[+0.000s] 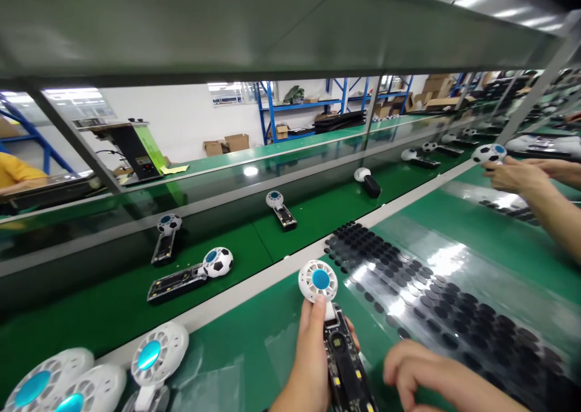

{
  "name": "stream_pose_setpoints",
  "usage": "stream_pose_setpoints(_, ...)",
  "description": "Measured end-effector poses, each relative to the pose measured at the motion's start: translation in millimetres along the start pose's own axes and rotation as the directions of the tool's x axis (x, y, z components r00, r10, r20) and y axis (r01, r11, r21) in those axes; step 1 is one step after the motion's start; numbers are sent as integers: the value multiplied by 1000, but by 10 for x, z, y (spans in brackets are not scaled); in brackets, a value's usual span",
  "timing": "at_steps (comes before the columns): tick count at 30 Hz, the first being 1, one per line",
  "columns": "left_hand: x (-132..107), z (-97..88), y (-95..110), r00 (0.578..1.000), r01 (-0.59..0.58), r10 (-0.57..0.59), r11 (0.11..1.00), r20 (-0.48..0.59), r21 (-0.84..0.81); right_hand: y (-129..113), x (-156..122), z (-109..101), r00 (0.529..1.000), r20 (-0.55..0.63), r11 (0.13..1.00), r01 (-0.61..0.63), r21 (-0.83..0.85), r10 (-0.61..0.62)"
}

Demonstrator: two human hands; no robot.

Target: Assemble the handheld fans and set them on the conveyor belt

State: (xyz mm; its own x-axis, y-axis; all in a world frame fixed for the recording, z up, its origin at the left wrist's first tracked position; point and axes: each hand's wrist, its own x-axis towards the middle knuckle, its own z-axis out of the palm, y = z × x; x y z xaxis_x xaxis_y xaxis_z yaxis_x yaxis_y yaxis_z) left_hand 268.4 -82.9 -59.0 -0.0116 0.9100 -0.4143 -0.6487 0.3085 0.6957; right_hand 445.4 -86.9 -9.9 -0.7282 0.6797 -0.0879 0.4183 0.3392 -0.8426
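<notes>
Blue hub (321, 279) in place, board (341, 357) still uncovered, the fan (332, 322) is gripped in the left hand (312, 345); the right hand (436, 377), curled near the black discs (431, 300), holds what I cannot tell.

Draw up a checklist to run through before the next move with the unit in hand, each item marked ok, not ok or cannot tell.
1. Unit held in the left hand: ok, thumb just below the round white head.
2. Circuit board facing the camera, uncovered: ok.
3. Lower end of the unit: cannot tell, cut off by the picture's edge.
4. Right hand empty: cannot tell, its curled fingers hide the palm.
5. Black discs near the right hand: ok, laid out in rows.
6. Co-worker's hands well apart: ok.
</notes>
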Motion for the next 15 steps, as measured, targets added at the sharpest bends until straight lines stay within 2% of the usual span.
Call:
stream_pose_setpoints(3, 9, -48, -43, 997, -72, 73, 996, -28, 44, -104, 211, 1, 974, -133, 980, -171, 99, 183)
stream_pose_setpoints(5, 0, -64, -55, 993, -100, 105, 991, -50, 86, -164, 369, 36, 951, -177, 963, -229, 143, 252)
stream_pose_setpoints(9, -33, -28, -37, 985, -139, 149, 983, -83, 119, -240, 550, 93, 959, -138, 965, -230, 126, 246)
stream_pose_setpoints(15, -68, 35, -9, 978, -127, 149, 981, -145, 149, -325, 537, 86, 968, -131, 976, -217, 7, 216)
